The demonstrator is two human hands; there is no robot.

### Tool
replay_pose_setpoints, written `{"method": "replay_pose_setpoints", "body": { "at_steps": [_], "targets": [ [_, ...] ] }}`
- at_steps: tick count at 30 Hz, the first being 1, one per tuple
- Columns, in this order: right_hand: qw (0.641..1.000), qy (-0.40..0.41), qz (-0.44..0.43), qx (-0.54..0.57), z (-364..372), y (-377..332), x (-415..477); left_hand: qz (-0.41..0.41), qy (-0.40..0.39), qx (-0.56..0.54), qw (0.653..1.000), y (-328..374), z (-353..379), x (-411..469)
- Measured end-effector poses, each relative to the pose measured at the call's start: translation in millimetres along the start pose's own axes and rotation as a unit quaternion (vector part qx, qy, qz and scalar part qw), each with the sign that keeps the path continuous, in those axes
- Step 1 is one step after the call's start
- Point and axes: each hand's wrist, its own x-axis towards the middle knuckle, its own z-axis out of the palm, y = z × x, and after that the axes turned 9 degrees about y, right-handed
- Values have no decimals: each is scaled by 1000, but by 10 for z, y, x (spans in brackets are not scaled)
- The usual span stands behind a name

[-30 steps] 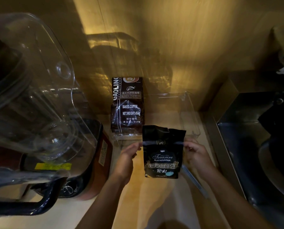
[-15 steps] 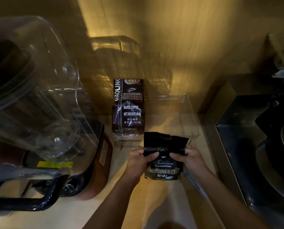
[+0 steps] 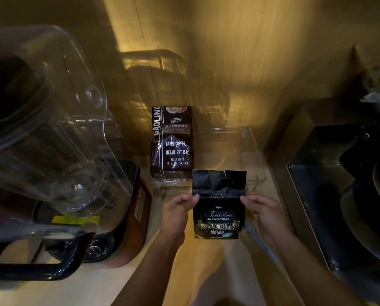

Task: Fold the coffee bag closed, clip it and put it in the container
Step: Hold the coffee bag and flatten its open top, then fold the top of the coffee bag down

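Both hands (image 3: 176, 214) (image 3: 265, 214) pinching coffee bag (image 3: 218, 214) (upright)

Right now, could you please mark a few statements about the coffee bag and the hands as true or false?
1. Both hands hold the small black coffee bag, left hand and right hand at its side edges. True.
2. The bag's top is folded down and clipped. False: it stands up, unfolded, with no clip on it.
3. A second coffee bag stands in the clear container. True.
4. The held bag is inside the container. False: it is in front of it.
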Motion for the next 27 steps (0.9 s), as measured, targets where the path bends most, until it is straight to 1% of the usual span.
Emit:
{"method": "replay_pose_setpoints", "body": {
  "at_steps": [2,4,5,6,7,9,11,13,14,16,19,22,25,26,27],
  "targets": [
    [998,11,47,43,34,45,-24,-57,19,-28,998,-25,48,-30],
    [991,29,97,91,105,49,-59,-147,20,-84,985,-41,111,-52],
    [988,38,110,101,137,30,-74,-172,22,-96,980,-22,136,-63],
    [989,47,109,93,156,5,-84,-172,33,-85,981,-7,146,-59],
    [992,54,93,70,161,-23,-88,-147,55,-57,986,16,144,-53],
    [997,71,40,16,153,-90,-88,-64,91,-1,994,58,119,-37],
    [995,95,0,-33,138,-134,-78,-1,102,38,994,87,99,-31],
    [991,107,-28,-78,141,-164,-74,43,96,72,992,108,106,-32],
    [989,107,-42,-90,150,-171,-79,62,78,84,991,104,113,-37],
    [990,98,-65,-76,166,-164,-95,92,45,115,988,76,123,-50],
    [994,71,-70,-50,158,-148,-112,134,49,182,973,38,117,-38],
    [992,51,-81,-84,138,-138,-113,172,60,224,957,6,120,-21],
    [989,57,-105,-90,142,-134,-108,243,86,256,932,-17,141,-45],
    [984,63,-122,-110,134,-130,-102,266,93,268,922,-16,150,-52],
    [975,65,-149,-152,127,-129,-95,278,96,276,915,-14,156,-50]
  ]
}}
